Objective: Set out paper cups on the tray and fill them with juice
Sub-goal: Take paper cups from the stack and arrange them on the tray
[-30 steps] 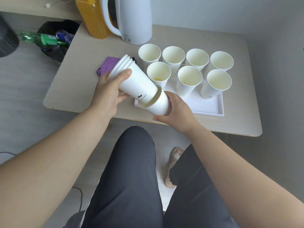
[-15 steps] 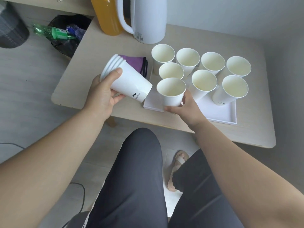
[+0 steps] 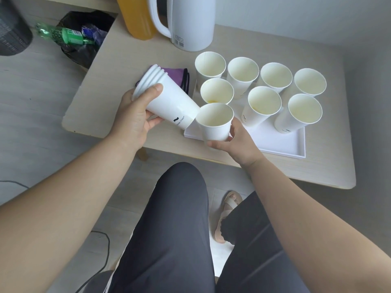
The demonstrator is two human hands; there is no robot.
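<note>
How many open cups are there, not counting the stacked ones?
8. Four back cups, three middle cups, and the front cup, gripped by the right hand at the near corner of the tray. The left hand holds the stack, uncounted; none seems hidden.

The orange juice bottle (image 3: pixel 135 17) and the white jug (image 3: pixel 190 22) both run off the top edge. The purple cloth (image 3: pixel 175 72) is mostly hidden behind the stack of cups (image 3: pixel 169 102), and the right hand (image 3: pixel 239 142) covers the base of the 1 cup (image 3: pixel 214 123) it holds.

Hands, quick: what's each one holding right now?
Left hand: gripping the tilted stack of cups.
Right hand: holding a single cup, upright.
</note>
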